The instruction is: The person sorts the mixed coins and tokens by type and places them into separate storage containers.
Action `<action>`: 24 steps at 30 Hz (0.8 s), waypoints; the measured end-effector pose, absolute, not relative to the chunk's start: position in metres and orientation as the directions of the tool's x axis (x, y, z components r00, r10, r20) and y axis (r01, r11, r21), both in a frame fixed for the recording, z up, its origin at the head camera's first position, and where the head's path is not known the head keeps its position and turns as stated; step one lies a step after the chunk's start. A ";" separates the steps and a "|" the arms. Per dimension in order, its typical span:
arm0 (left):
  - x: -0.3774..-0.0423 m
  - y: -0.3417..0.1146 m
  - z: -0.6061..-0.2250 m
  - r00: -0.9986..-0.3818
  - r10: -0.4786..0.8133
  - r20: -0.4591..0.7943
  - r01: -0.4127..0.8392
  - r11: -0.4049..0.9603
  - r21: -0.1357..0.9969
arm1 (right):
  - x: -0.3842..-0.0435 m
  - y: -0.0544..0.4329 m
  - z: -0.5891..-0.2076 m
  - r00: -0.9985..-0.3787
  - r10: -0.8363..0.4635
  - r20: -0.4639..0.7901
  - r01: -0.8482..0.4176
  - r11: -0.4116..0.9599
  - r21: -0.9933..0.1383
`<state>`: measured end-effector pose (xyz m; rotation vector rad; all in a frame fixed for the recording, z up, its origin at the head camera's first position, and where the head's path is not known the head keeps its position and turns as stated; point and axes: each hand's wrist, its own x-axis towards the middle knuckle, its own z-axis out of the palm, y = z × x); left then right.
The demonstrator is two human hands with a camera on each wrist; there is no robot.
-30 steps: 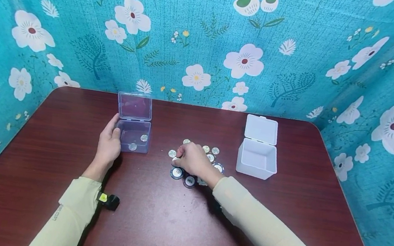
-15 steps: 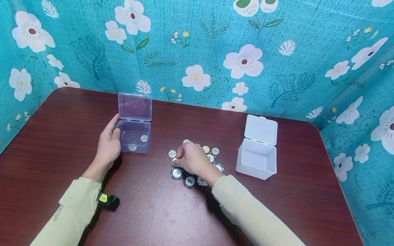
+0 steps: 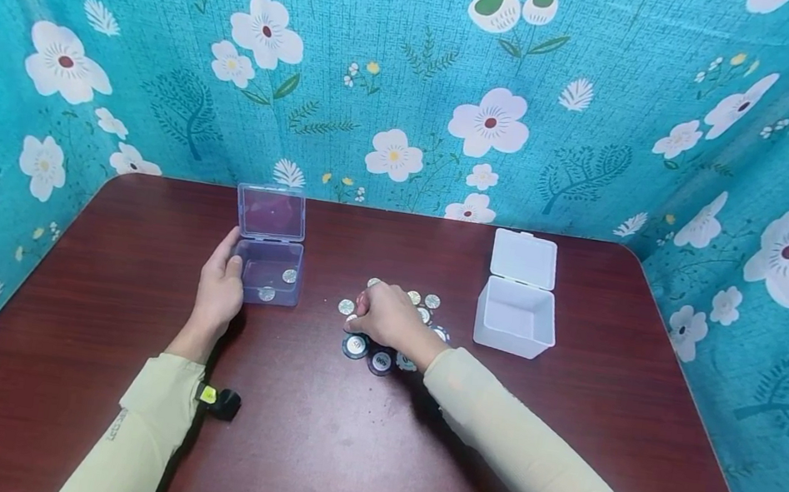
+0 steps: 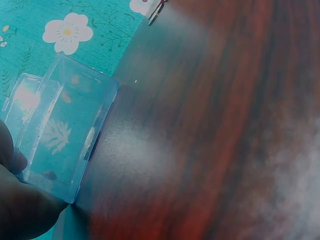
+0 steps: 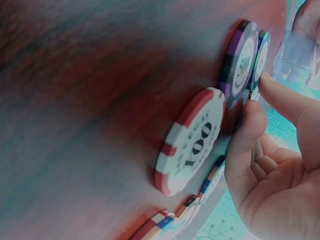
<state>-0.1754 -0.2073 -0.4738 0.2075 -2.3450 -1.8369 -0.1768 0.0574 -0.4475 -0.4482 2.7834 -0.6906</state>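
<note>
My left hand (image 3: 220,289) grips the left side of a clear plastic box (image 3: 291,292), thumb over the near wall. Its hinged lid (image 3: 272,214) stands raised, and silver coins (image 3: 289,276) lie inside. In the left wrist view the fingers hold the corner of the clear box (image 4: 75,145). My right hand (image 3: 392,319) is bent down over the pile of poker chips, thumb and index finger at a small silver coin, mostly hidden by the fingertips. The right wrist view has a red-and-white chip (image 5: 192,140) and a purple chip (image 5: 241,65) beside this hand (image 5: 280,175).
To the right stands a white box (image 3: 516,322) with its lid raised. Poker chips (image 3: 381,362) lie under and around the right hand, with loose silver coins (image 3: 346,306) at the pile's far side. A flowered curtain (image 3: 419,73) borders the brown table (image 3: 335,456).
</note>
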 end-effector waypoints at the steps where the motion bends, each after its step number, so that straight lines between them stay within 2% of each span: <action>1: -0.175 -0.207 -0.474 -0.978 -0.205 0.038 -0.013 0.242 0.970 | -0.177 0.057 -0.447 -0.925 -0.346 -0.154 -0.234 0.842 -0.486; 15: -0.175 -0.208 -0.476 -0.979 -0.202 0.032 -0.016 0.229 0.973 | -0.175 0.058 -0.447 -0.922 -0.354 -0.156 -0.239 0.839 -0.489; 24: -0.174 -0.206 -0.475 -0.977 -0.209 0.037 -0.012 0.232 0.973 | -0.174 0.058 -0.447 -0.921 -0.373 -0.114 -0.279 0.835 -0.474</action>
